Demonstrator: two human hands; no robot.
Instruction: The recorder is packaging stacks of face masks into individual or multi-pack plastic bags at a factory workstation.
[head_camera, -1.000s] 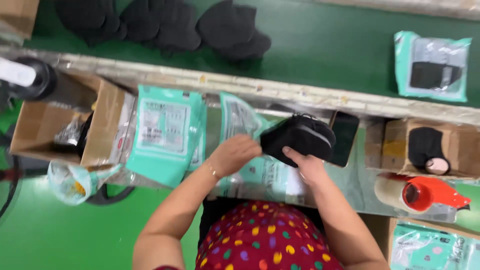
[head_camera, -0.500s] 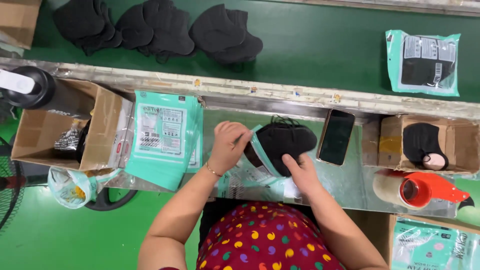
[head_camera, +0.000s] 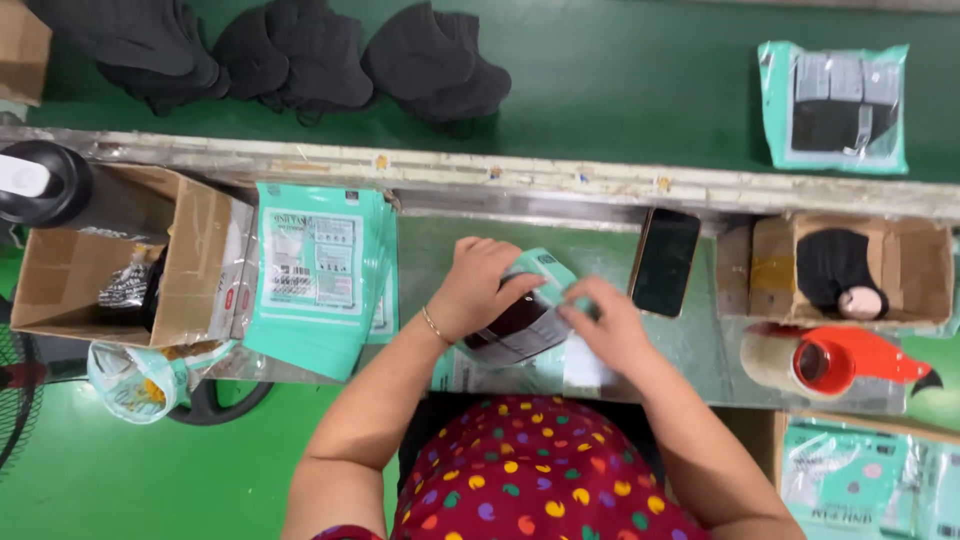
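The pouch (head_camera: 520, 320), a teal plastic bag with a clear window showing something dark folded inside, lies on the worktop (head_camera: 440, 240) just in front of the person, between the stack of empty teal bags (head_camera: 315, 270) on the left and the black phone (head_camera: 665, 262) on the right. It looks light and soft, thin film over cloth, so it likely bends and crinkles under any pressure and the glossy skin may slide on the metal surface; the edges and the open end seem the best places to take hold, rather than the puffed middle. The left hand (head_camera: 478, 290) rests curled over the pouch's far left part, fingers closed down on it and pressing it flat. The right hand (head_camera: 605, 325) pinches the right edge, its grip drawn together on the film. Black caps (head_camera: 435, 65) lie well apart on the far green belt (head_camera: 620, 90).
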